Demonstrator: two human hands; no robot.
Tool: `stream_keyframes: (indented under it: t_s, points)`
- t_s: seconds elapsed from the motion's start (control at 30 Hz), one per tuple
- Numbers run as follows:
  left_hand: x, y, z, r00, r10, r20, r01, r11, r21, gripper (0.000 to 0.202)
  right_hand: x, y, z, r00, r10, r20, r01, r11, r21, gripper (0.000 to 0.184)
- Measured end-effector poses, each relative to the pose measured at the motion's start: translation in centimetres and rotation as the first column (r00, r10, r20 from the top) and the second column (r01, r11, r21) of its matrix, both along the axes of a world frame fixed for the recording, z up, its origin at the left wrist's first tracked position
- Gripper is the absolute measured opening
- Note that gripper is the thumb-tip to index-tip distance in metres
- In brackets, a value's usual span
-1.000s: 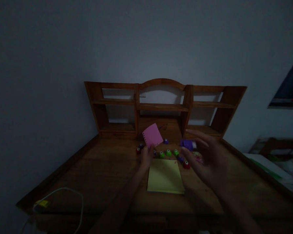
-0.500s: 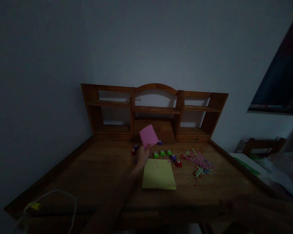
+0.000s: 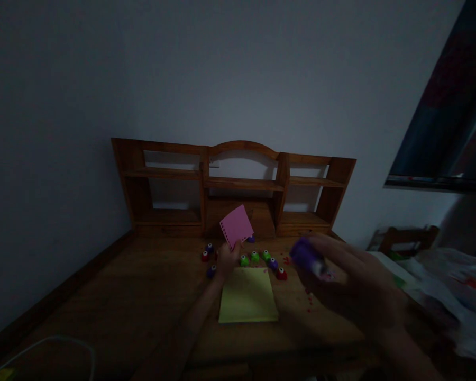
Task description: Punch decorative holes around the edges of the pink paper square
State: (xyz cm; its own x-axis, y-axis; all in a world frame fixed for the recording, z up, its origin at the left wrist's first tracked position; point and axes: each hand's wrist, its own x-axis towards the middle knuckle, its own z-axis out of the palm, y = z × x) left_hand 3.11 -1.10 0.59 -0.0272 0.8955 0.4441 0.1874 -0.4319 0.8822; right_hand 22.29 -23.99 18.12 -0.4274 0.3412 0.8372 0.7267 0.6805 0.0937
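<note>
My left hand (image 3: 227, 260) pinches a square of pink paper (image 3: 237, 226) by its lower corner and holds it up above the desk. A row of small punched holes runs along the paper's left edge. At the right, my right hand (image 3: 353, 280) is raised near the camera, its fingers closed round a purple paper punch (image 3: 307, 256), blurred by motion. Below the pink sheet lies a stack of yellow paper (image 3: 248, 296) with tiny pink bits on it. Behind the stack, several punches stand in an arc, among them a green punch (image 3: 254, 256) and a red punch (image 3: 281, 273).
A wooden shelf unit (image 3: 241, 183) stands at the back of the desk (image 3: 143, 291). Red paper bits (image 3: 309, 302) are scattered at the right, partly behind my right hand. A white cable (image 3: 59, 337) loops at the lower left. Plastic bags (image 3: 452, 275) and a chair (image 3: 408, 238) are beyond the right edge.
My right hand has risen from the lower right edge into view, holding the purple punch. My left hand still holds the pink paper. The view has shifted slightly to the right.
</note>
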Motion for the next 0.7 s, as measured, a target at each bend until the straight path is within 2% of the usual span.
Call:
stream_keyframes:
  t_s: [0.03,0.1,0.13,0.2,0.3,0.37,0.43,0.5,0.57,0.7]
  points:
    - [0.1,-0.1,-0.2,0.999,-0.038,0.038,0.039,0.999,-0.023,0.035,0.5,2.5,-0.5,0.999,-0.032,-0.019,0.032,0.999,0.0,0.046]
    - [0.4,-0.3,-0.5,0.98,-0.153,0.124,0.163,0.984,-0.076,0.035,2.1,7.8,-2.7,0.992,-0.108,-0.066,0.11,0.994,0.026,0.042]
    - [0.6,-0.5,-0.6,0.962,-0.213,0.171,0.233,0.967,-0.106,0.035,3.0,10.3,-4.4,0.986,-0.136,-0.095,0.136,0.991,-0.005,0.038]
    - [0.9,-0.6,-1.0,0.91,-0.315,0.269,0.36,0.923,-0.134,0.032,4.6,14.5,-8.3,0.964,-0.19,-0.188,0.162,0.975,-0.155,0.03]
    - [1.3,-0.8,-1.5,0.84,-0.386,0.38,0.482,0.854,-0.196,0.024,6.1,18.4,-13.9,0.874,-0.31,-0.373,0.134,0.893,-0.43,0.027]
    - [1.3,-1.1,-1.5,0.781,-0.463,0.419,0.577,0.792,-0.2,0.022,6.3,19.6,-16.4,0.762,-0.38,-0.524,0.071,0.854,-0.516,0.031]
    - [1.4,-1.5,-1.3,0.732,-0.51,0.452,0.638,0.745,-0.193,0.026,6.4,20.1,-17.6,0.651,-0.4,-0.645,-0.006,0.847,-0.532,0.036]
    - [1.5,-1.9,-0.8,0.729,-0.498,0.469,0.636,0.747,-0.195,0.031,6.5,20.4,-18.1,0.585,-0.369,-0.723,-0.094,0.854,-0.512,0.04]
    - [1.8,-2.1,-0.5,0.729,-0.485,0.483,0.639,0.734,-0.229,0.036,6.7,20.6,-18.3,0.569,-0.341,-0.748,-0.169,0.842,-0.512,0.043]
    - [2.0,-2.0,-0.5,0.726,-0.464,0.507,0.641,0.724,-0.255,0.05,6.8,21.0,-19.2,0.603,-0.354,-0.715,-0.232,0.779,-0.582,0.047]
